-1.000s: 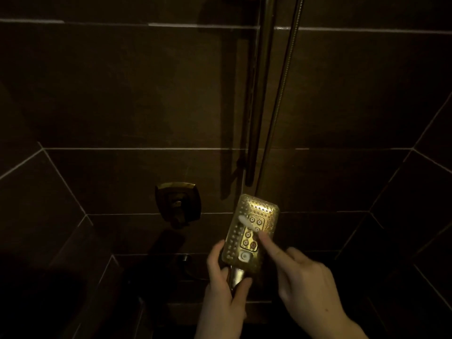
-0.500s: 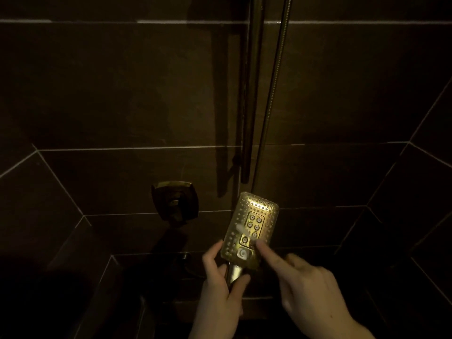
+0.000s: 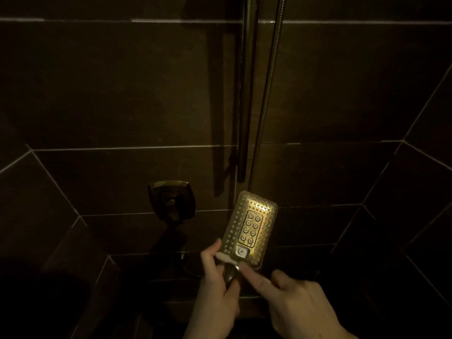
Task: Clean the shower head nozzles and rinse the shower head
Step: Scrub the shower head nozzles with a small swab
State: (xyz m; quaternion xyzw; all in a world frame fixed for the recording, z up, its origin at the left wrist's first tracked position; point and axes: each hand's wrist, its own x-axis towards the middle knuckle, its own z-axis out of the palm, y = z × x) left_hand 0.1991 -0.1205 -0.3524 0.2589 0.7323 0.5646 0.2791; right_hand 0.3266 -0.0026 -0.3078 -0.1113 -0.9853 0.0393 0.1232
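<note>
Two hands: left (image 3: 217, 299) grips shower head (image 3: 252, 228); right (image 3: 300, 307) seemingly brushes.

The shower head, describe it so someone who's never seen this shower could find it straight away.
On the dark tiled wall, follow the vertical rail down. Just below its end, the left hand holds the shower head by its handle: the only brightly lit gold rectangle, dotted with nozzles, unlike the square wall valve.

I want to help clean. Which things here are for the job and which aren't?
For the job:
shower head
white tool
left hand
right hand
hose

Not in use:
wall handle
rail
tiles
</note>
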